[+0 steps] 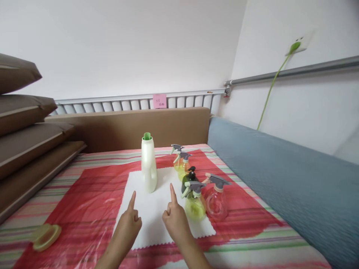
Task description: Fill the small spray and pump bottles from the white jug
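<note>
Over the white cloth (150, 218) with zigzag edges, my left hand (129, 223) points forward, its index finger stretched out and the other fingers curled. My right hand (174, 215) makes the same pointing shape, holding nothing. Beyond them stands a tall white bottle (149, 168) with a green spout and a handle, its cap off. To the right of my right hand are a yellow-green spray bottle (195, 207), a pink spray bottle (216, 204) and a dark pump bottle (187, 179). Behind these stand two yellow-orange spray bottles (184, 169) (177, 160).
A yellow-green cap-like piece (46, 237) lies at the left on the red plastic sheet (92, 194), which covers a striped cloth. Stacked brown cushions (30, 145) rise at the left. A brown padded board (126, 129) and a blue padded side (269, 164) bound the surface.
</note>
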The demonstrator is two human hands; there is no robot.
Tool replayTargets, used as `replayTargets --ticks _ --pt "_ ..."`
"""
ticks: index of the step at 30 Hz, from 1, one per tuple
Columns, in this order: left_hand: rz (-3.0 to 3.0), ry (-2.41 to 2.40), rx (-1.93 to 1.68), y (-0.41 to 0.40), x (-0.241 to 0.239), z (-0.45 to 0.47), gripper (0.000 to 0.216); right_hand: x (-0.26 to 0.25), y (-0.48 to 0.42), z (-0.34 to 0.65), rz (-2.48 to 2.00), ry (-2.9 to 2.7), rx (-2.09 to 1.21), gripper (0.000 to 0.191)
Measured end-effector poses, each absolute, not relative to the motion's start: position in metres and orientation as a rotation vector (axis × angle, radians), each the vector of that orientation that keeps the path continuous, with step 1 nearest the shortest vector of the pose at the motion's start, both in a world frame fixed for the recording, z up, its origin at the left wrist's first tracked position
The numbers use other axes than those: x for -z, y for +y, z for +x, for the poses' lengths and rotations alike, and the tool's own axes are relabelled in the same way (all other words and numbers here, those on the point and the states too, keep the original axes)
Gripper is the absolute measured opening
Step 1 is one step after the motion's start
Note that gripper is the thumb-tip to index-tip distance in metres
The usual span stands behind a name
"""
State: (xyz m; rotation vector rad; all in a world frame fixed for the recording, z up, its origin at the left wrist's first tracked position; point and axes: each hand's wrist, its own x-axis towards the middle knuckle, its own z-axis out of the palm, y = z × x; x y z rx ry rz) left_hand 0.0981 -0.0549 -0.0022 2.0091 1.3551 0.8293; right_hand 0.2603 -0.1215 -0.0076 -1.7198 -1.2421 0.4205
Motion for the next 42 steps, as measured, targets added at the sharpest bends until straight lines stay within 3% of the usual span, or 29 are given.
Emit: replayTargets --ticks 15,21,25,29,31,35,39,42 --pt "1.973 1.345 -0.784 -0.061 0.008 0.086 0.084 0.016 -0.119 0.25 -1.716 -1.313 -0.487 0.083" --pt "1.936 1.329 -0.682 -0.068 0.016 0.08 0.061 0.029 -0.12 0.247 -1.595 -1.39 -0.605 0.069" --pt "1.905 1.33 -0.693 -0.074 0.007 0.081 0.06 0.038 -0.122 0.249 -1.576 -1.359 -0.623 0.069" --pt "1.959 1.314 -0.67 -0.081 0.0 0.091 0.028 0.036 -0.126 0.252 -1.629 -1.423 -0.662 0.034" --pt "1.993 1.352 -0.657 -0.084 0.003 0.095 0.017 0.032 -0.128 0.252 -1.652 -1.459 -0.626 0.035" --pt "2.016 1.425 -0.681 -0.077 0.014 0.096 0.027 0.028 -0.129 0.248 -1.684 -1.442 -0.533 0.047" --pt "1.971 1.289 -0.988 -0.039 0.0 0.105 0.02 0.036 -0.124 0.244 -1.725 -1.414 -0.443 0.053" --pt "1.776 1.282 -1.21 0.001 -0.024 0.126 0.047 0.044 -0.122 0.246 -1.761 -1.398 -0.407 0.054"
